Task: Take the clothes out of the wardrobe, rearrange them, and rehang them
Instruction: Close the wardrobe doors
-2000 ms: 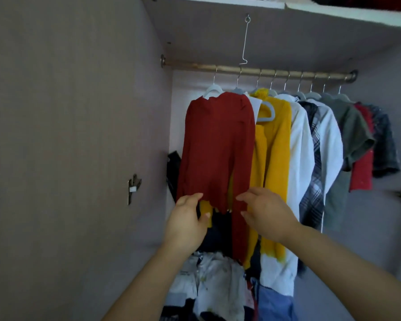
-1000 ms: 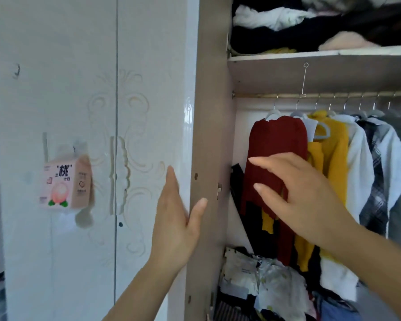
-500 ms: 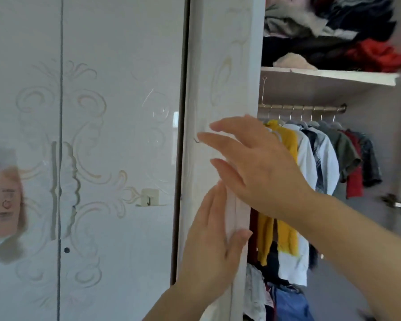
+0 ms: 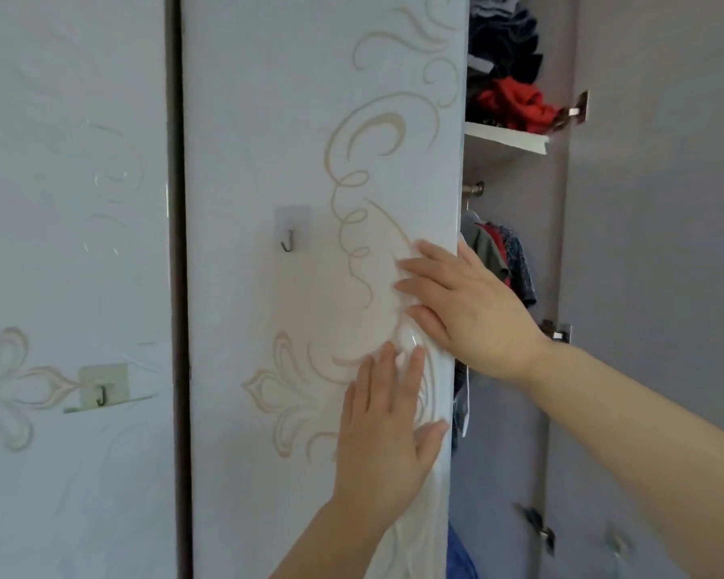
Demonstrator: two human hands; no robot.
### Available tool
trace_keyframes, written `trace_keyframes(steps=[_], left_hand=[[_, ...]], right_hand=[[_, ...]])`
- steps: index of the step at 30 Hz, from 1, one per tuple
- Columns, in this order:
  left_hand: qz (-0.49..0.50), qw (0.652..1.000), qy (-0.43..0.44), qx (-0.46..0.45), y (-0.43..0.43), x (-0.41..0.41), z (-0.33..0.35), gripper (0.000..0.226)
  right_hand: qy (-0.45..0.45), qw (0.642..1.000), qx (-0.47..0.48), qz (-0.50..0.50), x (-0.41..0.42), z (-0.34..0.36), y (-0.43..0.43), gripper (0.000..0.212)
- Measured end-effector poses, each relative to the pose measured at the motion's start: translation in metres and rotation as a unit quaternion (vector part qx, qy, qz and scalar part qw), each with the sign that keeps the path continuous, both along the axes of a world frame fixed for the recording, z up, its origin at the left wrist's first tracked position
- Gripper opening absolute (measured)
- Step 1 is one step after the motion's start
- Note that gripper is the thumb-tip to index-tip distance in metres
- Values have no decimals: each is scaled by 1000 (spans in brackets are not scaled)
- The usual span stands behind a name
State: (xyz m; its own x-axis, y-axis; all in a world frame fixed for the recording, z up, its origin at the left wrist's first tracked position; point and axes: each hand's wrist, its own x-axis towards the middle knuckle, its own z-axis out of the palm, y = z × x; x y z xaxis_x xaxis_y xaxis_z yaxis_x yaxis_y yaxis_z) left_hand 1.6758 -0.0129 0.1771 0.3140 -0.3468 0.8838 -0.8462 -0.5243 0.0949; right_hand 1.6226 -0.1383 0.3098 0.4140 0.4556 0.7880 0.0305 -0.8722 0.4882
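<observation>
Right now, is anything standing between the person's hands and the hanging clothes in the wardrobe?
Yes, the wardrobe door. The left hand and right hand both lie flat on its front near its right edge, and the door covers most of the hanging clothes. Only a few of them show in the gap past that edge.

Wardrobe door (image 4: 310,119): pale bluish white, beige scroll ornament.
Neighbouring door (image 4: 68,244): pale white, fainter beige flourish.
Stick-on hook (image 4: 288,240): clear pad, dark metal.
Shelf garment (image 4: 515,102): bright red.
Hanging shirt (image 4: 487,252): olive green.
Outer hanging shirt (image 4: 521,265): dark blue, speckled.
Inner panel (image 4: 644,202): greyish mauve.
</observation>
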Motion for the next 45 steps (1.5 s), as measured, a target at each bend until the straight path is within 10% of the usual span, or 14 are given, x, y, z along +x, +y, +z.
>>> trace_keyframes(steps=[22,45], left_hand=[[245,967,9,67,-143,142,-9,65],[295,937,102,158,-163,181,6,80]], right_hand=[[-4,993,19,118,180,-14,-151,36],[107,968,160,164,230,-20,-162,32]])
